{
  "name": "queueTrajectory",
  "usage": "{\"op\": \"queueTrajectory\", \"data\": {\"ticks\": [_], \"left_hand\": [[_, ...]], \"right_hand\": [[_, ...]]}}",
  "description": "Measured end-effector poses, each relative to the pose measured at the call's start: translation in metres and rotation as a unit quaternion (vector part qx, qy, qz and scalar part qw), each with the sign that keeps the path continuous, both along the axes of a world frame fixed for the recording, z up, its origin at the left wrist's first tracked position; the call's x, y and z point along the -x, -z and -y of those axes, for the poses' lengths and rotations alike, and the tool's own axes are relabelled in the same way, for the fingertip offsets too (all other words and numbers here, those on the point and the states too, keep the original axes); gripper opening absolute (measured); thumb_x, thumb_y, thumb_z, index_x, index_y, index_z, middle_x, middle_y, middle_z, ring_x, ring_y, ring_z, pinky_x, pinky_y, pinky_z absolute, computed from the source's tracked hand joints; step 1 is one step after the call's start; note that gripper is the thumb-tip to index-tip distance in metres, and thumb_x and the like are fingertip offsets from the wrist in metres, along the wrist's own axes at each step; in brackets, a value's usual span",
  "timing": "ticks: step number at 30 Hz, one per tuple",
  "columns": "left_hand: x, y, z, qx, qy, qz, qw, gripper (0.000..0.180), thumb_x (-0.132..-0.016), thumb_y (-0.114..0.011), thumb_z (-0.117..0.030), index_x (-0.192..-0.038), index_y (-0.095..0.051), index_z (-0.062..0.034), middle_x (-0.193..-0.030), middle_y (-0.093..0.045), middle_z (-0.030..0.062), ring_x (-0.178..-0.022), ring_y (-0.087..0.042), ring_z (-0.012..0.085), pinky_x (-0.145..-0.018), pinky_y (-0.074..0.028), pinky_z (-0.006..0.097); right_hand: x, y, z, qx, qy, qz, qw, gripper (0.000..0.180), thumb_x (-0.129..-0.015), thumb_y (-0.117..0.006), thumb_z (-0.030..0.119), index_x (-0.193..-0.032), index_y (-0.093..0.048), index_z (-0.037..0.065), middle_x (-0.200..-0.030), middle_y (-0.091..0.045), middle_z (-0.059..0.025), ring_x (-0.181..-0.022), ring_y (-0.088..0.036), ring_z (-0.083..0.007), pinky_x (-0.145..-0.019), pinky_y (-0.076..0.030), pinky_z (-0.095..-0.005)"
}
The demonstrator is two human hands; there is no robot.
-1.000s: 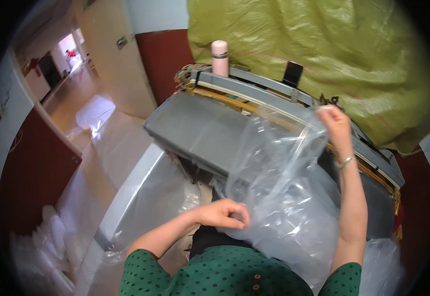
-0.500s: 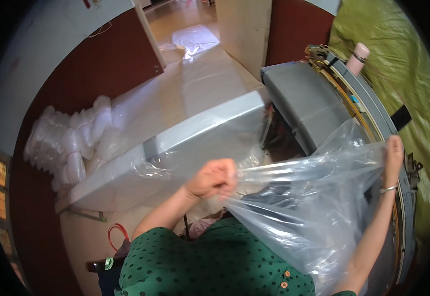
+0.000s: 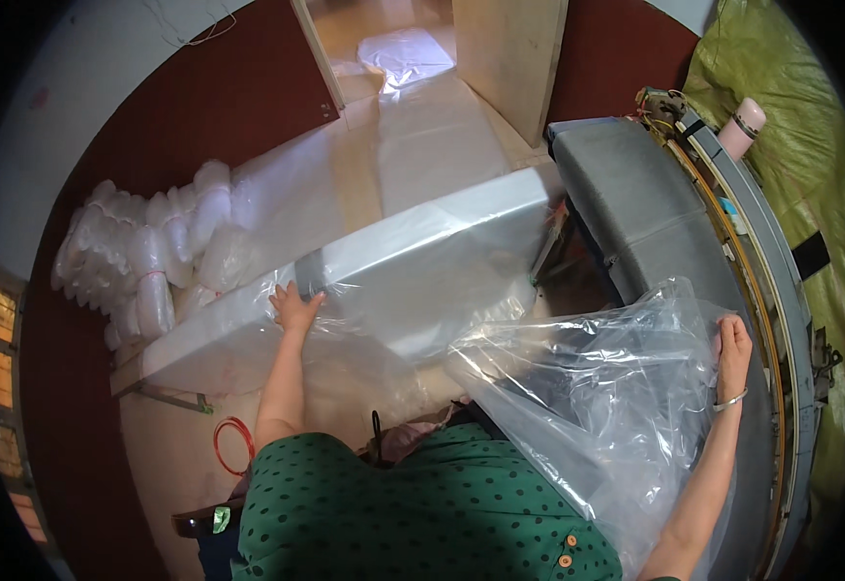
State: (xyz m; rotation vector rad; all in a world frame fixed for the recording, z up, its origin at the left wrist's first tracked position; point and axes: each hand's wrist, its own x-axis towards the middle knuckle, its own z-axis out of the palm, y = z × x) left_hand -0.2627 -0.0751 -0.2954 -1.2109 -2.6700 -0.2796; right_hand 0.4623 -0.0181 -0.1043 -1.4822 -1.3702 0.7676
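My left hand (image 3: 295, 308) lies with spread fingers on the edge of clear plastic film (image 3: 422, 281) draped over a long bench. A grey strip crosses the film just beside its fingertips. Off to the right, my right hand (image 3: 732, 351) is closed on the upper corner of a loose clear plastic sheet (image 3: 606, 387). This sheet is crumpled and shiny. It hangs across my lap and over the near end of a grey padded surface (image 3: 635, 194).
Bundled clear plastic bags (image 3: 151, 257) are piled at the far left. A machine rail (image 3: 747, 218) curves along the right, with a pink bottle (image 3: 742, 128) beyond it. A red cord loop (image 3: 233, 445) lies on the floor at left. A wooden door (image 3: 509, 63) stands at the back.
My left hand has let go of the loose plastic sheet and moved left onto the draped film, its fingers opening. The right hand, still gripping the sheet, has come lower and slightly left.
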Motion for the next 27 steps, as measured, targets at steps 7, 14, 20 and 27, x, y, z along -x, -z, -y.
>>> {"op": "queueTrajectory", "data": {"ticks": [7,14,20,27], "left_hand": [[0.000,-0.034,-0.027,-0.203,0.115,0.330,0.915,0.013,-0.076,-0.064,-0.015,-0.078,-0.059,-0.0030,-0.084,-0.062,0.0087,-0.096,-0.054,0.0243,-0.081,-0.043,0.038],[-0.029,-0.045,-0.076,-0.096,0.372,0.098,0.918,0.038,-0.076,-0.062,-0.012,-0.111,-0.052,-0.0031,-0.113,-0.053,0.0164,-0.108,-0.049,0.0284,-0.085,-0.044,0.039],[0.002,-0.031,-0.046,0.158,0.191,0.098,0.964,0.023,-0.075,-0.057,-0.006,-0.098,-0.058,-0.0023,-0.102,-0.057,0.0157,-0.097,-0.053,0.0329,-0.077,-0.044,0.040],[-0.007,-0.127,-0.088,-0.210,0.337,0.114,0.911,0.006,-0.079,-0.053,-0.005,-0.082,-0.053,0.0007,-0.081,-0.056,0.0142,-0.073,-0.056,0.0287,-0.065,-0.044,0.035]], "right_hand": [[0.010,-0.004,0.003,0.010,0.015,-0.034,0.999,0.018,-0.093,-0.048,0.020,-0.079,-0.052,0.010,-0.065,-0.044,0.0067,-0.049,-0.035,-0.0006,-0.044,-0.025,-0.0150],[0.041,-0.016,0.010,0.022,-0.005,-0.100,0.995,0.016,-0.092,-0.049,0.020,-0.079,-0.053,0.010,-0.067,-0.053,0.0040,-0.052,-0.042,-0.0014,-0.046,-0.029,-0.0150],[0.028,-0.014,0.024,0.032,0.005,-0.119,0.992,0.015,-0.091,-0.049,0.017,-0.079,-0.053,0.010,-0.065,-0.051,0.0042,-0.053,-0.042,-0.0015,-0.047,-0.030,-0.0153],[0.030,-0.006,0.024,0.022,0.012,-0.146,0.989,0.012,-0.090,-0.051,0.015,-0.080,-0.054,0.008,-0.066,-0.052,0.0035,-0.054,-0.042,-0.0014,-0.048,-0.030,-0.0153]]}}
